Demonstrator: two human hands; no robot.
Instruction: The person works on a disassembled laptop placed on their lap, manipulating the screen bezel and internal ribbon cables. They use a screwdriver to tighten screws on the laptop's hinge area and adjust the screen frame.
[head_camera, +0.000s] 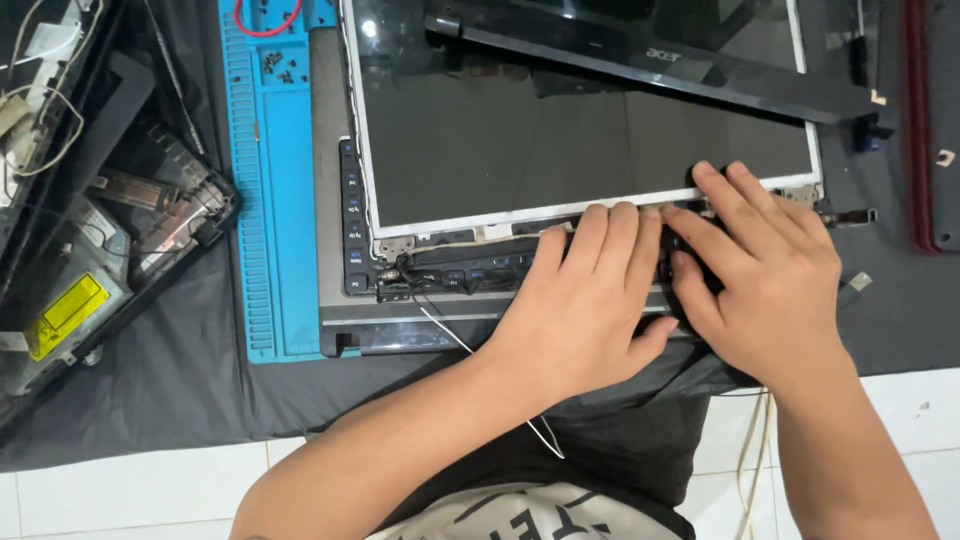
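A bare laptop display panel (560, 130) with a white metal frame lies flat on a grey laptop base (330, 200). My left hand (585, 300) rests palm down on the panel's lower edge near the middle, fingers together over the hinge strip. My right hand (765, 275) lies just right of it, fingers curled onto the same lower edge beside the right hinge (800, 193). Whether either hand grips anything is hidden. A thin white cable (450, 335) runs from the left hinge (395, 250) under my left wrist.
A loose black screen bezel (680, 60) lies across the panel's top. A blue work mat (270, 190) holds small screws (280, 68). An opened laptop chassis with a yellow-labelled drive (65, 312) sits at left. Black cloth (180, 380) covers white floor tiles.
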